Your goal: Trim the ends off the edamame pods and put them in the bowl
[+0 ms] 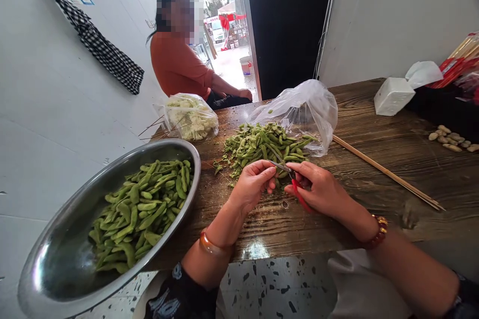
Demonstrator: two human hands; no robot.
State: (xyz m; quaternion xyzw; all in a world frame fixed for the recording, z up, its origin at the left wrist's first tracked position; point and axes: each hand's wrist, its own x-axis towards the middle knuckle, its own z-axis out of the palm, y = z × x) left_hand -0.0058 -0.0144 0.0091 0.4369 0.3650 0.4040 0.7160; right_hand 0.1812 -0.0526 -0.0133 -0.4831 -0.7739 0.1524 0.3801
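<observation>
My right hand (318, 187) grips a pair of scissors (299, 194) with red handles, and their blades stand apart, pointing left. One blade reaches the fingertips of my left hand (252, 184). Those fingers are pinched together, and whatever is between them is hidden. Just beyond both hands lies a loose pile of green edamame pods (262, 142) with bits of leaf and stem. To my left, a large steel bowl (71, 209) holds many more edamame pods (145, 214); it is tilted in view at the table's edge.
On the wooden table (359, 154) are a bag of cauliflower (190, 117), a crumpled clear plastic bag (310, 109), thin wooden skewers (389, 172), a white tissue pack (394, 95) and peanuts (451, 138). Across the table sits a person in an orange top (177, 67), beside the doorway.
</observation>
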